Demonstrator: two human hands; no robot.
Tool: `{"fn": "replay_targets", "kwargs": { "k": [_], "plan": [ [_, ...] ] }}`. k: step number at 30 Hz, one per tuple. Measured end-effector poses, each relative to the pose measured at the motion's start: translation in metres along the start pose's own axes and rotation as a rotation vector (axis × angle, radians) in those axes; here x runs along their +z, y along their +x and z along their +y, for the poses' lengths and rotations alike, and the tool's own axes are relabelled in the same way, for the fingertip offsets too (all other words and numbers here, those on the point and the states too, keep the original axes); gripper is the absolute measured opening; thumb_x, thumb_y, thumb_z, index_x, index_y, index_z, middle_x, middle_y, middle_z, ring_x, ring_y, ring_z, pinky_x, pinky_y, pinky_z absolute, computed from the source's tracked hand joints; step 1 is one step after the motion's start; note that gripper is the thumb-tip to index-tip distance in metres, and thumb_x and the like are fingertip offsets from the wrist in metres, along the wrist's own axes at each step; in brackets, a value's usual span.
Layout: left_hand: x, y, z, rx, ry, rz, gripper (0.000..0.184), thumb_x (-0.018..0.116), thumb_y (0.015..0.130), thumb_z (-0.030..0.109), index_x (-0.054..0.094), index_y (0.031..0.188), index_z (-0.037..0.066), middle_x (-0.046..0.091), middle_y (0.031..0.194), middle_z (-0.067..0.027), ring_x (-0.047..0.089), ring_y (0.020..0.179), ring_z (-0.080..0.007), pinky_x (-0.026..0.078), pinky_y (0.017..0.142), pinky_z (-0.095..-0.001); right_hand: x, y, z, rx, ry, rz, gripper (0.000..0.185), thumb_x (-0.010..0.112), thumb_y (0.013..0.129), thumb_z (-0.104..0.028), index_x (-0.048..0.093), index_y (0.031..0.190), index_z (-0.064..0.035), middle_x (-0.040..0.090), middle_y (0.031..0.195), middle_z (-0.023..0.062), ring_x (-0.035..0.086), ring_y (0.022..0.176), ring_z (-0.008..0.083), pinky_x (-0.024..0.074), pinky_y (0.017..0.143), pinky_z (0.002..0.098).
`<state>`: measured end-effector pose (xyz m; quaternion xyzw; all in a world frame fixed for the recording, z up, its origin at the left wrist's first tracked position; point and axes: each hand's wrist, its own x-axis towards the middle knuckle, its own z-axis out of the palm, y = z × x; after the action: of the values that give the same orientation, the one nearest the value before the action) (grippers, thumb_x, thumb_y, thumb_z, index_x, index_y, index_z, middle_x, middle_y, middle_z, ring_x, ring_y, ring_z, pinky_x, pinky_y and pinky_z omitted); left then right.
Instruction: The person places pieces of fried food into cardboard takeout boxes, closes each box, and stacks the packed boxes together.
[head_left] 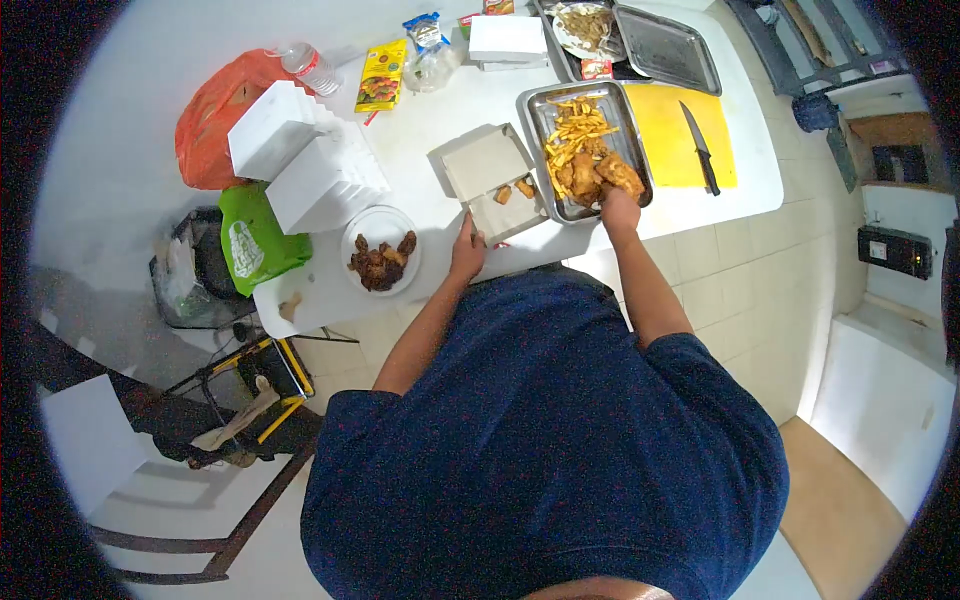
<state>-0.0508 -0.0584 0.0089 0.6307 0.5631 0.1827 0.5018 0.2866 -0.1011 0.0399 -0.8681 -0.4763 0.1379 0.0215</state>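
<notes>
One chicken piece (624, 177) pinched in right hand (620, 212)
Tray (622, 107) under the grip; box (485, 165) left of it, left hand (467, 250) at its edge, hold unclear

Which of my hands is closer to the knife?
Right. Your right hand, at the fried chicken, is left of the knife; your left hand, by the open box, is farther left.
</notes>
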Motion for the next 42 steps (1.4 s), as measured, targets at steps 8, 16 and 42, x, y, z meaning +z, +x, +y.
{"fn": "replay_targets", "kwargs": {
  "k": [8, 16, 42],
  "plan": [
    [0.004, 0.003, -0.017, 0.038, 0.053, 0.031, 0.058, 0.050, 0.093, 0.018, 0.029, 0.144, 0.003, 0.053, 0.125, -0.0299, 0.059, 0.106, -0.0410, 0.046, 0.091, -0.0430, 0.001, 0.009, 0.008, 0.010, 0.066, -0.044, 0.020, 0.055, 0.083, -0.020, 0.067, 0.095, -0.0094, 0.067, 0.092, 0.0166, 0.065, 0.087, 0.0359, 0.0524, 0.074, 0.0465],
    [0.005, 0.003, -0.020, 0.056, 0.013, 0.064, 0.055, 0.052, 0.092, 0.020, 0.035, 0.142, 0.003, 0.063, 0.105, -0.0263, 0.064, 0.092, -0.0354, 0.048, 0.085, -0.0410, -0.026, -0.004, -0.040, -0.211, 0.409, -0.091, 0.032, 0.068, 0.076, -0.022, 0.069, 0.106, -0.0117, 0.069, 0.088, 0.0169, 0.067, 0.082, 0.0330, 0.0523, 0.073, 0.0426],
    [-0.043, 0.057, 0.026, -0.119, -0.174, 0.289, 0.069, 0.072, 0.078, 0.026, 0.044, 0.136, 0.001, 0.063, 0.094, -0.0117, 0.060, 0.083, -0.0194, 0.049, 0.075, -0.0316, -0.011, 0.032, -0.132, -0.341, 0.737, 0.293, 0.030, 0.063, 0.084, -0.020, 0.064, 0.098, 0.0065, 0.064, 0.084, 0.0222, 0.063, 0.082, 0.0389, 0.0501, 0.079, 0.0421]
  ]
}}
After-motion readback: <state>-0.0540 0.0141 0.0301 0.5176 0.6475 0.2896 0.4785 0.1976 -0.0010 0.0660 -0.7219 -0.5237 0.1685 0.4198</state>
